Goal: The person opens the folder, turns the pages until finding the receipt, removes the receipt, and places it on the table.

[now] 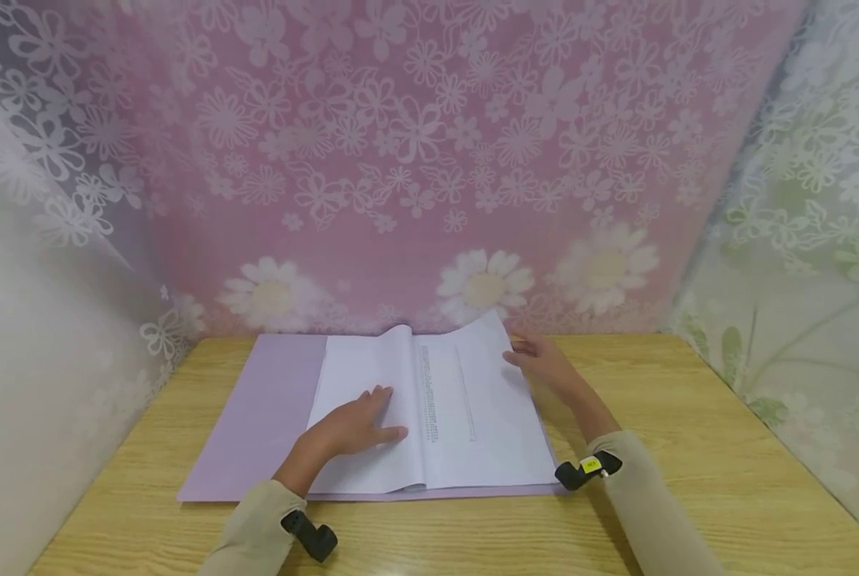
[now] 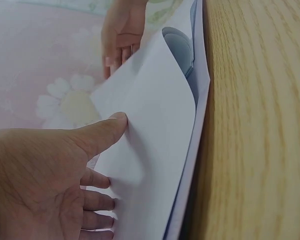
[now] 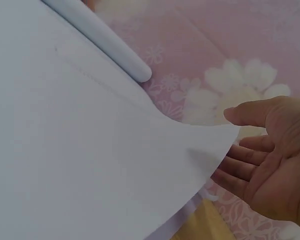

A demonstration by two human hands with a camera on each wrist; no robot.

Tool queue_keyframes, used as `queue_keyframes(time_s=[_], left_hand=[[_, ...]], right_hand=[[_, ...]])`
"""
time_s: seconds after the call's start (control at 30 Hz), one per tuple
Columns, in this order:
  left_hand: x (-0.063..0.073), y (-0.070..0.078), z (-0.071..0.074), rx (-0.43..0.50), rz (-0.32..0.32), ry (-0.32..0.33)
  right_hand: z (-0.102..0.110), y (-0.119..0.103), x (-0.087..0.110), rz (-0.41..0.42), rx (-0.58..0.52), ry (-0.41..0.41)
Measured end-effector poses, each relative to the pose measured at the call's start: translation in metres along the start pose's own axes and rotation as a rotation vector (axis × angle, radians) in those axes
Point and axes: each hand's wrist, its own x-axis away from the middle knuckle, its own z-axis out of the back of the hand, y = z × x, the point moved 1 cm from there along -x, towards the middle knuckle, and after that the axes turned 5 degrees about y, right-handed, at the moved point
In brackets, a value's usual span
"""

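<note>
A booklet of white sheets with a lilac cover (image 1: 257, 416) lies spread on the table. My left hand (image 1: 350, 424) rests on the left-hand sheets (image 1: 365, 472), thumb and fingers spread. At the far right corner of the right-hand page (image 1: 501, 416), my right hand (image 1: 545, 364) has its fingers behind the lifted paper. Its thumb stands apart from that corner in the right wrist view, where the page (image 3: 115, 150) curves upward. Small print (image 1: 431, 400) runs in a column near the fold. In the left wrist view, the sheet (image 2: 150, 110) bulges beside my left thumb.
The wooden table (image 1: 638, 384) extends on both sides of the booklet. A pink flowered sheet (image 1: 401, 240) hangs right behind the table's back edge. Pale flowered hangings (image 1: 797, 336) flank it. Dark devices (image 1: 588, 470) are worn at both wrists.
</note>
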Motion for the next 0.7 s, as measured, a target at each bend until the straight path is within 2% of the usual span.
queue_keyframes(time_s=[0.2,0.43,0.7], left_hand=[[0.0,0.001,0.0,0.0,-0.001,0.0],[0.0,0.001,0.001,0.003,-0.006,0.008],[0.002,0.002,0.001,0.017,-0.011,0.014]], right_hand=[[0.007,-0.018,0.01,0.01,-0.032,-0.051],[0.008,-0.031,0.015,0.029,-0.124,-0.188],[0.001,-0.027,0.02,0.049,-0.014,-0.315]])
